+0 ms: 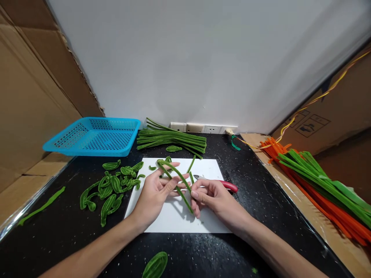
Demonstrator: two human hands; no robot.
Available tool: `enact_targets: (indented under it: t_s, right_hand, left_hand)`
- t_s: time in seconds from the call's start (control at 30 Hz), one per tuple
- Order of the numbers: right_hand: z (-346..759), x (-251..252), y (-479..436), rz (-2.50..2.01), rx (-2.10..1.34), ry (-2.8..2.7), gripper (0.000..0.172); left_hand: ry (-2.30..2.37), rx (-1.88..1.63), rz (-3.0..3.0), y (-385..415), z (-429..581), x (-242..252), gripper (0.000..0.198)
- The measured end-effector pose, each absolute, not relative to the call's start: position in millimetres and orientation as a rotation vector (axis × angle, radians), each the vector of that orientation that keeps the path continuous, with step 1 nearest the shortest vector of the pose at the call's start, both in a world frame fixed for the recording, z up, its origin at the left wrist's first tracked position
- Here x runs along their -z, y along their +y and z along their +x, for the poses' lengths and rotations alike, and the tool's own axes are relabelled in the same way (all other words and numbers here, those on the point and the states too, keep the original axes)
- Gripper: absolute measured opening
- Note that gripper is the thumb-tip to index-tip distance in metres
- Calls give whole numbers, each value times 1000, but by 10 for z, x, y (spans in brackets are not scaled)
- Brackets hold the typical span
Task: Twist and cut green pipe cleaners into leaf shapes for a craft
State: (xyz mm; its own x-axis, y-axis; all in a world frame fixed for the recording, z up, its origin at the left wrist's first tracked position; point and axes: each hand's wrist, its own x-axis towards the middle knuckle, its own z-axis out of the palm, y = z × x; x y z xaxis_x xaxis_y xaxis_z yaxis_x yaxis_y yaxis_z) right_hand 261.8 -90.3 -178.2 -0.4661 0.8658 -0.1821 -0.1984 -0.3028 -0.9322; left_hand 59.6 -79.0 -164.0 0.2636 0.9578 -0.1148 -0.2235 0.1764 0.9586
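A green pipe cleaner [177, 172], bent over at its far left end, is held between both hands above a white sheet [162, 227]. My left hand [155, 193] pinches it between thumb and fingers. On the other side, my right hand [213, 196] grips it with thumb and forefinger. Short green stem pieces stick up between the hands. Red-handled pliers [229, 186] lie on the sheet just behind my right hand, partly hidden by it. Left of the sheet is a pile of coiled green leaf shapes [116, 184].
A blue perforated basket [107, 139] stands at the back left. Behind the sheet lies a bundle of green pipe cleaners [174, 139]. Green strips [327, 181] and orange strips [315, 208] lie at the right edge. One leaf [155, 265] lies in front. Wall sockets [213, 129] carry a wire.
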Motion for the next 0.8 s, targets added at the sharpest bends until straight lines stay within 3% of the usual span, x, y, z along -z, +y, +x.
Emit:
enact_targets:
  t_s: [0.8]
  right_hand:
    - [2518,1712,-1008,-1087,-1784,-1315,45]
  left_hand:
    - [884,-1007,984,-737,579,1617,54]
